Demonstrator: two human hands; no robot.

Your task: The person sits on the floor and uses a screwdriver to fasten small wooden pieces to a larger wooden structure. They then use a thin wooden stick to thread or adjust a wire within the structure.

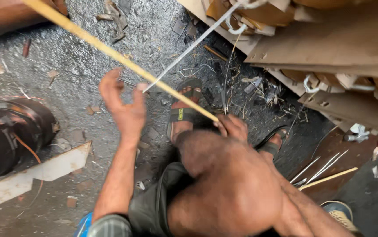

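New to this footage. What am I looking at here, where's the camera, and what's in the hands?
There is no machine here: a person works with two bare hands, and the single picture comes from a camera worn on their head, looking down past their knee at the ground. The left hand pinches the end of a thin pale strip that runs up to the right. The right hand grips the lower end of a long yellowish stick that slants up to the top left. Below are sandalled feet on dark ground littered with scraps. Cut brown boards are stacked on the right, and a dark round object sits on the left.
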